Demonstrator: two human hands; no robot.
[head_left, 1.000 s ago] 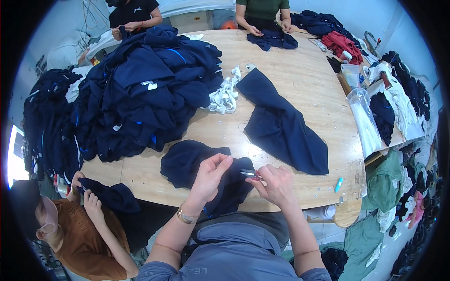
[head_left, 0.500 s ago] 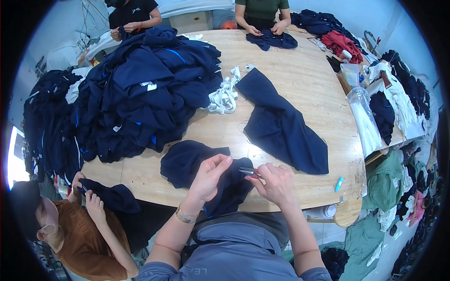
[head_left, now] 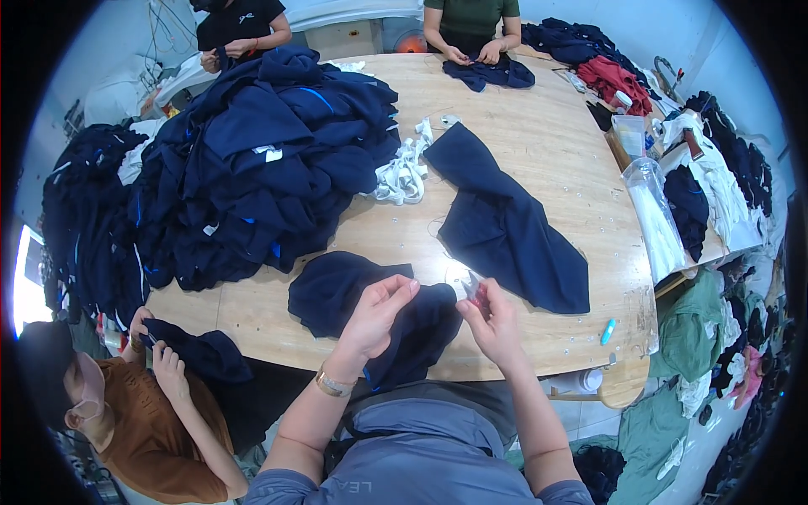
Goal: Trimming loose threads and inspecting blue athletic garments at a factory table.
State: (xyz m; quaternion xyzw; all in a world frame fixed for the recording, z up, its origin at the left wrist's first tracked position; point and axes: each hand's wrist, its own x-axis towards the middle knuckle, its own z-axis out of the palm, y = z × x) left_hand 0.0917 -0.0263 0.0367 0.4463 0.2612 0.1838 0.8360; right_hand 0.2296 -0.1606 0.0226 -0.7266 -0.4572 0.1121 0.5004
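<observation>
A dark navy garment point(head_left: 421, 328) lies bunched at the near edge of the table, below and between my hands. My left hand point(head_left: 376, 318) pinches its upper edge between thumb and fingertips. In my right hand point(head_left: 495, 326) is a small pair of snips with red handles point(head_left: 478, 296), held close against the palm with the blades pointing up and away. The right thumb and fingertips are at the garment's right edge; whether they also grip the cloth cannot be made out.
Another navy garment piece point(head_left: 513, 223) lies flat to the right. A large navy heap point(head_left: 261, 160) fills the left, beside white strips point(head_left: 402, 177). A turquoise marker point(head_left: 608, 332) rests near the right edge. Co-workers handle dark cloth at the left and far side.
My right hand has turned and shifted slightly left, so the snips point upward instead of left across the garment. My left hand keeps its place.
</observation>
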